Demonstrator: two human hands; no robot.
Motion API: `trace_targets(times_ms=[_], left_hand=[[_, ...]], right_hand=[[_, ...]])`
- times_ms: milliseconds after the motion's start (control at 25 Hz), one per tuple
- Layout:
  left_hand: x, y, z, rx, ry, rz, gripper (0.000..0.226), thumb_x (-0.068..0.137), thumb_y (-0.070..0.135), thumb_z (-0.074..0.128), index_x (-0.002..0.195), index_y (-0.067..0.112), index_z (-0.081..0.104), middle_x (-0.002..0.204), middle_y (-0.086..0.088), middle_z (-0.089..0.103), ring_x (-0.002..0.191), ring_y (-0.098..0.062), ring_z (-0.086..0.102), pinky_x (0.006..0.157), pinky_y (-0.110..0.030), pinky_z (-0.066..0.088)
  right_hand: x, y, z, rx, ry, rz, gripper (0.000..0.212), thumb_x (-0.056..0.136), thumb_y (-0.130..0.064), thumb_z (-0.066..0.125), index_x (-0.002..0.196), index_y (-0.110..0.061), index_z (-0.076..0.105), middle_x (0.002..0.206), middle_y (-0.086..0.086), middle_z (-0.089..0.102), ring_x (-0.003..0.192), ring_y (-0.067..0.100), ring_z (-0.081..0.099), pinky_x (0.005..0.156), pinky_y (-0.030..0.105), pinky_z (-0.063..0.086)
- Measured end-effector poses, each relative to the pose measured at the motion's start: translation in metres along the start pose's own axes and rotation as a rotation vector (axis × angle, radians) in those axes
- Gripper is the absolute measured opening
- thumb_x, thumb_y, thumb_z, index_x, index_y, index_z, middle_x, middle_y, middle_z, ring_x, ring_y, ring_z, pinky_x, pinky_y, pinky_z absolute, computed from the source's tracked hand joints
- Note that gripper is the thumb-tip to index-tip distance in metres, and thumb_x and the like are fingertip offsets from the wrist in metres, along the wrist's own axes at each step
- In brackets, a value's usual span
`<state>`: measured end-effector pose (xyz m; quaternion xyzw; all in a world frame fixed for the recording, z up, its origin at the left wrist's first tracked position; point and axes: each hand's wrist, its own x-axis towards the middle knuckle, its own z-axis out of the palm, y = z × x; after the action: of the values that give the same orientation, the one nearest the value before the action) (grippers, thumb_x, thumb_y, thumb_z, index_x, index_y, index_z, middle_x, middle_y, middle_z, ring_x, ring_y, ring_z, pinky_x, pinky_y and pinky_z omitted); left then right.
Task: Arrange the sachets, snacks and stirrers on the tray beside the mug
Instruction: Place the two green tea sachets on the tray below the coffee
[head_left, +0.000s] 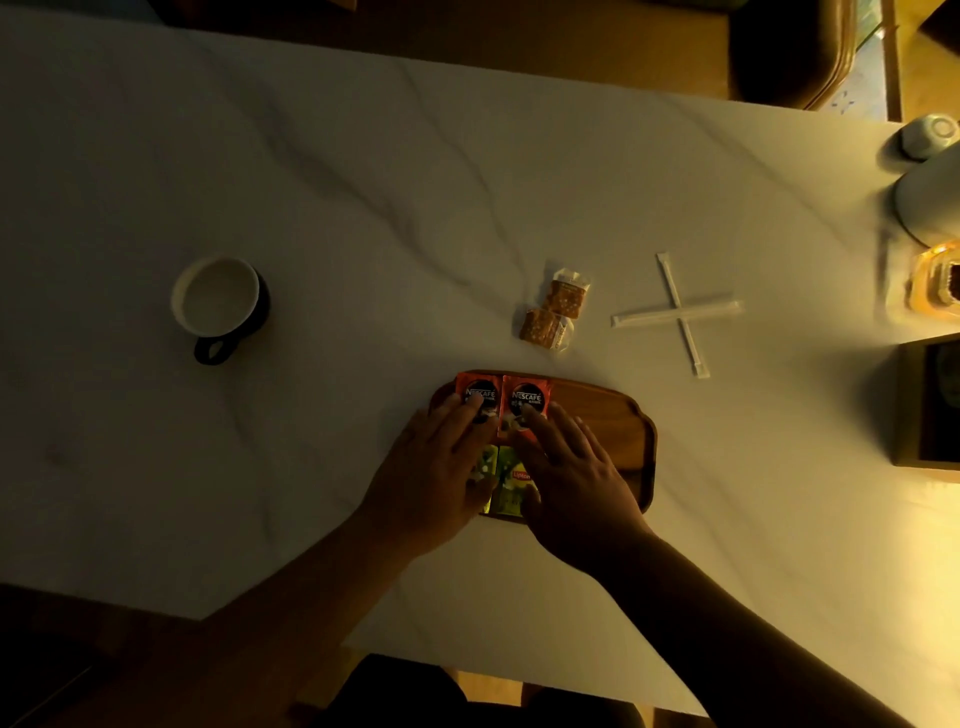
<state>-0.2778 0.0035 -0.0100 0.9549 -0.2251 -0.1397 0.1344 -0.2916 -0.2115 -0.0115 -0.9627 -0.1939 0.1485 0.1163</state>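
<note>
A wooden tray (602, 410) lies near the table's front edge. Two red Nescafé sachets (501, 395) sit side by side at its far left, with two green Lipton sachets (506, 483) just below them. My left hand (441, 467) lies flat with fingertips on the left red sachet. My right hand (566, 467) rests flat over the right sachets, fingers spread. Two wrapped snacks (553, 312) lie on the table beyond the tray. Two wrapped stirrers (678, 312) lie crossed to the right of the snacks. A black mug with a white inside (218, 304) stands far to the left.
A white kettle (930, 202) and a small upturned white cup (930, 135) stand at the right edge. A glass container (935, 286) and a dark wooden box (930, 405) sit below them. The white marble table (363, 182) stretches wide behind the tray.
</note>
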Motion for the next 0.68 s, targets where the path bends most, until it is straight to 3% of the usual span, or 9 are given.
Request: trace_targets(times_ms=[120, 240, 360, 480, 680], left_hand=[[0.008, -0.007, -0.002, -0.025, -0.059, -0.010, 0.069, 0.093, 0.053, 0.052, 0.153, 0.023, 0.035, 0.164, -0.005, 0.027, 0.152, -0.026, 0.020, 0.120, -0.052, 0.024], [0.007, -0.012, -0.001, -0.019, -0.040, 0.018, 0.066, 0.094, 0.053, 0.048, 0.151, 0.023, 0.038, 0.163, -0.006, 0.028, 0.151, -0.028, 0.022, 0.120, -0.052, 0.023], [-0.003, -0.012, 0.005, -0.014, 0.069, 0.079, 0.057, 0.096, 0.047, 0.051, 0.145, 0.019, 0.048, 0.157, -0.009, 0.039, 0.146, -0.029, 0.033, 0.118, -0.048, 0.029], [-0.022, -0.011, 0.018, -0.051, 0.188, 0.144, 0.035, 0.096, 0.034, 0.057, 0.125, 0.016, 0.063, 0.136, -0.009, 0.059, 0.127, -0.028, 0.052, 0.103, -0.045, 0.046], [-0.030, -0.010, 0.027, -0.040, 0.153, 0.096, 0.031, 0.095, 0.034, 0.058, 0.121, 0.018, 0.065, 0.130, -0.005, 0.060, 0.121, -0.025, 0.053, 0.100, -0.040, 0.046]], right_hand=[[0.004, 0.004, 0.006, 0.003, -0.034, -0.010, 0.075, 0.091, -0.046, 0.056, 0.156, -0.027, 0.023, 0.167, 0.010, 0.024, 0.151, 0.030, -0.001, 0.117, 0.051, 0.004], [0.006, 0.004, 0.005, 0.007, -0.042, -0.014, 0.072, 0.092, -0.046, 0.057, 0.155, -0.028, 0.028, 0.166, 0.009, 0.027, 0.153, 0.033, 0.011, 0.116, 0.050, 0.006], [0.000, 0.002, -0.001, 0.035, 0.014, -0.018, 0.069, 0.087, -0.039, 0.067, 0.149, -0.026, 0.040, 0.160, 0.007, 0.039, 0.148, 0.034, 0.028, 0.113, 0.051, 0.023], [-0.024, 0.001, 0.005, 0.047, 0.049, -0.072, 0.059, 0.082, -0.034, 0.075, 0.137, -0.027, 0.053, 0.145, 0.007, 0.055, 0.134, 0.031, 0.044, 0.100, 0.051, 0.048], [-0.042, 0.006, 0.025, 0.007, 0.008, -0.047, 0.058, 0.084, -0.032, 0.075, 0.137, -0.033, 0.052, 0.142, 0.004, 0.057, 0.130, 0.031, 0.049, 0.100, 0.050, 0.048]])
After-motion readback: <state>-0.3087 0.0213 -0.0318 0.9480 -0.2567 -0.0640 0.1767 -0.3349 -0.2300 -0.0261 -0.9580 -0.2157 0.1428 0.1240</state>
